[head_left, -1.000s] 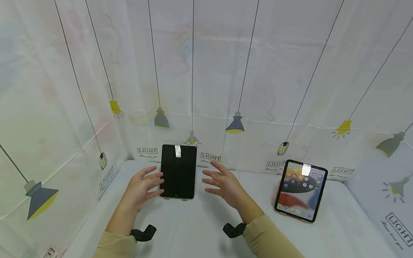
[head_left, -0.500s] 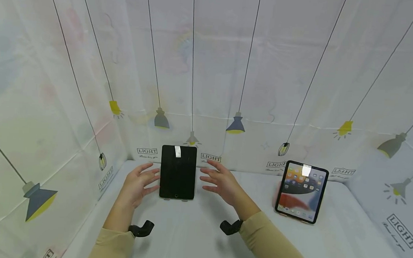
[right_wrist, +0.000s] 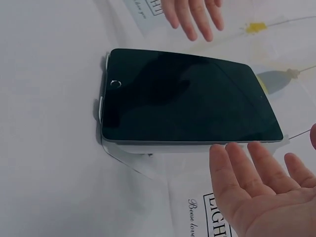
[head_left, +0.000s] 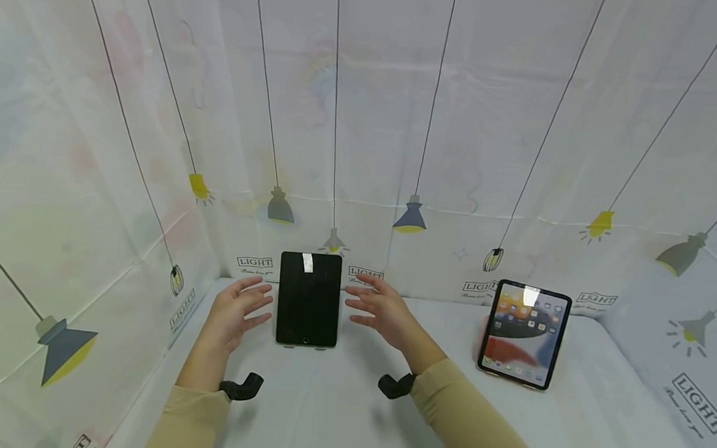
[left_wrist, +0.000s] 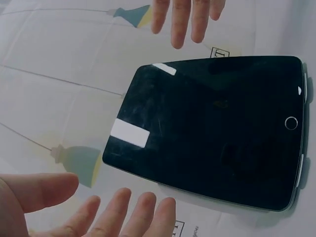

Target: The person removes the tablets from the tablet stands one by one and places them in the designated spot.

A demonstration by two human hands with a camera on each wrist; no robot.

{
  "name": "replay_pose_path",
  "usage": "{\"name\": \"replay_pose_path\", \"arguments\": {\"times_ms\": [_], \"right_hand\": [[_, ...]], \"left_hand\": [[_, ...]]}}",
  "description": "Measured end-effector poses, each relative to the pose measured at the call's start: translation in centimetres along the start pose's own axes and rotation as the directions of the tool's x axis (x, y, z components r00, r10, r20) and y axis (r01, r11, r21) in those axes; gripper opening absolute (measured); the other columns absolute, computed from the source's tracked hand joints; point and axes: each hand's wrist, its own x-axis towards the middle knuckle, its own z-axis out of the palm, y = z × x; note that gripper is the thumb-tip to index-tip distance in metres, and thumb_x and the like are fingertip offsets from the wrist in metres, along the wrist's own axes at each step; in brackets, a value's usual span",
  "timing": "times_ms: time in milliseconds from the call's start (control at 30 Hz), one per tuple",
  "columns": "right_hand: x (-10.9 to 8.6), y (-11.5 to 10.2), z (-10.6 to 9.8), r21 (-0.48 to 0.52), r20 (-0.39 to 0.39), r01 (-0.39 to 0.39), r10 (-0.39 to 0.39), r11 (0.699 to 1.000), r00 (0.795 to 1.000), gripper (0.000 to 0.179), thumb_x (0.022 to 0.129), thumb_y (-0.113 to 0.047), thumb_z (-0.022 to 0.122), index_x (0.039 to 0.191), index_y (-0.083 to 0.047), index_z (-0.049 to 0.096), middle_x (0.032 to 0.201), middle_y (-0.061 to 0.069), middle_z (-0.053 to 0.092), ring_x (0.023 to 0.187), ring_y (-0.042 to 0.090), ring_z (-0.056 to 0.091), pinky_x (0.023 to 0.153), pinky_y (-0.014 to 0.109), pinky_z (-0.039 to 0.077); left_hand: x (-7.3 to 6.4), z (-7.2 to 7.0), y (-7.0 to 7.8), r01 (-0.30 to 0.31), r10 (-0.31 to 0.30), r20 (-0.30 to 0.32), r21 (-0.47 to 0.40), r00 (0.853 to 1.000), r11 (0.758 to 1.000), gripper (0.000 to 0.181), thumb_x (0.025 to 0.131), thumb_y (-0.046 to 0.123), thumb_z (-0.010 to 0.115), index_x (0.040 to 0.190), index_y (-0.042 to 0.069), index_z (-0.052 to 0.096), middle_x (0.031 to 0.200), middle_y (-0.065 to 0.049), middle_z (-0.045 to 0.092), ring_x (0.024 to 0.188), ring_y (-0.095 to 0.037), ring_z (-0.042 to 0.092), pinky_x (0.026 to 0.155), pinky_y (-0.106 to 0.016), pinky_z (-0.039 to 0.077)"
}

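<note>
A black tablet [head_left: 308,300] with a dark screen and a round home button stands upright, leaning back on a stand whose small feet show under its lower edge. To its left my left hand [head_left: 231,312] hovers with spread fingers, holding nothing and apart from the tablet in the head view. On the other side my right hand [head_left: 386,315] is held out the same way, palm toward the tablet, its fingers spread. In the right wrist view the fingertips of the right hand [right_wrist: 261,182] appear close to the tablet's edge; contact cannot be made out.
Farther right, a second tablet [head_left: 525,335] with a lit home screen of app icons stands tilted on a support. White cloth covers the table [head_left: 316,413]. A curtain [head_left: 376,129] printed with hanging lamps rises behind and at the sides.
My left hand has drawn back to the left and slightly up, off the first tablet's edge. The right hand has shifted slightly left. Both tablets stay in place.
</note>
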Motion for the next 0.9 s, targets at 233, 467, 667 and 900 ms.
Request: {"name": "replay_pose_path", "arguments": {"times_ms": [233, 467, 667, 900], "right_hand": [[0.5, -0.2, -0.1, -0.002, 0.008, 0.014, -0.014, 1.0, 1.0, 0.056, 0.115, -0.016, 0.046, 0.168, -0.011, 0.028, 0.171, 0.027, 0.037, 0.155, 0.047, 0.043, 0.127, 0.065, 0.039], [1.1, -0.1, -0.3, 0.025, -0.008, 0.011, -0.011, 1.0, 1.0, 0.053, 0.115, -0.016, 0.046, 0.166, -0.012, 0.033, 0.167, 0.024, 0.044, 0.156, 0.05, 0.039, 0.127, 0.064, 0.04], [1.6, -0.2, -0.4, 0.032, -0.009, 0.013, -0.012, 0.999, 1.0, 0.055, 0.115, -0.014, 0.045, 0.167, -0.009, 0.029, 0.169, 0.027, 0.04, 0.156, 0.051, 0.039, 0.127, 0.064, 0.04], [2.4, -0.8, -0.5, 0.014, -0.036, 0.014, -0.014, 1.0, 0.999, 0.056, 0.115, -0.018, 0.048, 0.167, -0.009, 0.031, 0.166, 0.024, 0.047, 0.153, 0.049, 0.046, 0.125, 0.063, 0.043]], "left_hand": [[1.5, -0.8, -0.1, -0.001, 0.001, 0.023, 0.013, 1.0, 1.0, 0.053, 0.113, 0.015, 0.053, 0.163, 0.01, 0.038, 0.166, -0.017, 0.048, 0.151, -0.037, 0.052, 0.121, -0.056, 0.049], [2.8, -1.6, -0.2, 0.009, -0.009, 0.077, 0.011, 0.997, 1.0, 0.053, 0.114, 0.01, 0.049, 0.165, 0.01, 0.037, 0.167, -0.019, 0.047, 0.147, -0.034, 0.057, 0.122, -0.058, 0.048], [3.9, -1.7, -0.1, -0.002, 0.0, 0.111, 0.021, 0.994, 1.0, 0.054, 0.114, 0.011, 0.048, 0.166, 0.011, 0.035, 0.17, -0.022, 0.043, 0.154, -0.043, 0.048, 0.123, -0.059, 0.046], [5.1, -1.9, 0.1, -0.012, 0.007, 0.136, 0.037, 0.991, 0.999, 0.053, 0.114, 0.012, 0.049, 0.166, 0.009, 0.035, 0.169, -0.023, 0.042, 0.153, -0.043, 0.047, 0.125, -0.06, 0.044]]}}
